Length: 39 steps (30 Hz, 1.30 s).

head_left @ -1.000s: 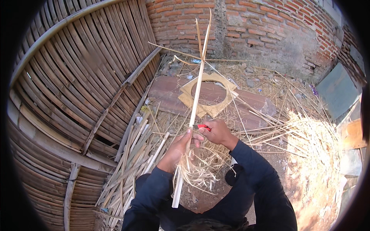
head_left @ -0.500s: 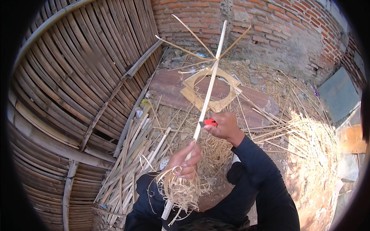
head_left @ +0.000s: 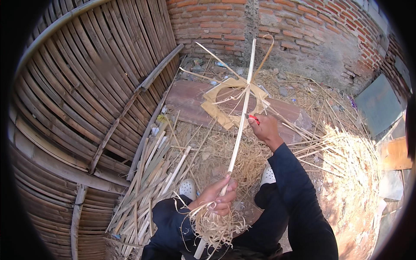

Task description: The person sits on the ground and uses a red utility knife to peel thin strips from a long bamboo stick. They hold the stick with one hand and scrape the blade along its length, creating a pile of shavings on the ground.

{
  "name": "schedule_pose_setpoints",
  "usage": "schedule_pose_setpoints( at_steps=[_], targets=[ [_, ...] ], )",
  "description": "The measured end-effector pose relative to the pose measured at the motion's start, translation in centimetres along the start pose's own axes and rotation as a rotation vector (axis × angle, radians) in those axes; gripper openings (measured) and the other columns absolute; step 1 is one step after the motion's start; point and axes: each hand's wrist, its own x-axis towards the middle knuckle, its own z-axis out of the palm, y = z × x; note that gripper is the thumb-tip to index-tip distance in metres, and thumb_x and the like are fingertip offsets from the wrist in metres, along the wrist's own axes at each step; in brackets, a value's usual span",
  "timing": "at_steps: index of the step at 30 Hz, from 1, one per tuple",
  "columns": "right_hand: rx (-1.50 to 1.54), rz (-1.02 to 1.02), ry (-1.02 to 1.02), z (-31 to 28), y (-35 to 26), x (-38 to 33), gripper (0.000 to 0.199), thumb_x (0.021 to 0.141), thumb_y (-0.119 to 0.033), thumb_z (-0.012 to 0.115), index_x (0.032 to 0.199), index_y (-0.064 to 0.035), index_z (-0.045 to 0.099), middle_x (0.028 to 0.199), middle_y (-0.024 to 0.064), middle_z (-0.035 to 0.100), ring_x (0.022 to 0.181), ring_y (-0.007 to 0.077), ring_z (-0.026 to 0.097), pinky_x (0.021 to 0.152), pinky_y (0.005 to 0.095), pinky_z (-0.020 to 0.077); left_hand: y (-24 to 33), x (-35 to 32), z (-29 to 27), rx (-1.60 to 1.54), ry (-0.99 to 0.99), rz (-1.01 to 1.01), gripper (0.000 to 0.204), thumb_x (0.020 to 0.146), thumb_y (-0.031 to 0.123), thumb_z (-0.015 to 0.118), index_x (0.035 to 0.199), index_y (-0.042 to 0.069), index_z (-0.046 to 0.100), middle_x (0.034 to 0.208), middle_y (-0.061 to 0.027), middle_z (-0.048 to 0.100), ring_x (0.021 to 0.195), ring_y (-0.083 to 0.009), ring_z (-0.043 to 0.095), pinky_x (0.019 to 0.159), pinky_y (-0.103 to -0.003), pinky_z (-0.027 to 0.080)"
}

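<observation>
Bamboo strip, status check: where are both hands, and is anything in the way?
Left hand grips bamboo strip low, among shavings. Right hand holds red-handled tool against it. Path along strip unobstructed.

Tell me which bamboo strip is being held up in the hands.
The long pale strip, gripped by the left hand and right hand; the other strips lie piled on the ground.

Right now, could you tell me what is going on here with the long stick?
A person is working a long bamboo strip with both hands. The left hand grips it low down, where a tangle of curled shavings hangs. The right hand holds a red-handled tool against the strip higher up. Cut bamboo slats lie to the left beside a woven bamboo wall.
</observation>
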Motion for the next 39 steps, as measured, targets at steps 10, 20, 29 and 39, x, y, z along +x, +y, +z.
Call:
schedule_pose_setpoints(
  at_steps=[10, 20, 29, 39],
  targets=[
    [0.102, -0.225, -0.058, -0.2, -3.6, -2.7, 0.057, 0.086, -0.060, 0.050, 0.064, -0.0086, 0.058, 0.051, 0.0145, 0.053, 0.049, 0.0352, 0.056, 0.046, 0.0437, 0.0419, 0.1, -0.8, -0.8, 0.032, 0.027, -0.007, 0.037, 0.103, 0.045, 0.026, 0.086, 0.015, 0.039, 0.051, 0.0038, 0.031, 0.031, -0.0058, 0.020, 0.030, -0.022, 0.023],
    [-0.124, 0.179, 0.232, -0.8, 7.9, 0.9, 0.055, 0.091, -0.055, 0.045, 0.068, -0.0076, 0.062, 0.061, 0.0182, 0.058, 0.060, 0.0394, 0.057, 0.055, 0.0472, 0.0426, -2.4, -0.9, 0.6, 0.202, 0.187, -0.149, 0.036, 0.103, 0.044, 0.028, 0.082, 0.015, 0.037, 0.051, 0.0031, 0.031, 0.033, -0.0058, 0.023, 0.032, -0.022, 0.023],
    [1.516, 1.034, -0.459, 1.0, 3.3, -0.1, 0.066, 0.090, -0.074, 0.023, 0.058, -0.0159, 0.033, 0.042, -0.0043, 0.023, 0.030, 0.0093, 0.020, 0.031, 0.0249, 0.0202, -1.8, 0.6, -2.7, 0.884, 0.376, 0.163, 0.041, 0.103, 0.036, 0.033, 0.072, 0.009, 0.039, 0.060, 0.0008, 0.041, 0.052, -0.0092, 0.038, 0.053, -0.025, 0.036],
    [1.692, 0.975, -0.502, -0.1, -3.8, -2.5, 0.068, 0.089, -0.075, 0.022, 0.063, -0.0137, 0.038, 0.044, -0.0031, 0.025, 0.032, 0.0108, 0.022, 0.033, 0.0277, 0.0231, 0.4, -0.4, 0.1, 0.701, 0.485, 0.314, 0.027, 0.098, 0.027, 0.048, 0.078, 0.010, 0.042, 0.059, 0.0017, 0.037, 0.049, -0.0073, 0.036, 0.046, -0.024, 0.034]
  ],
)
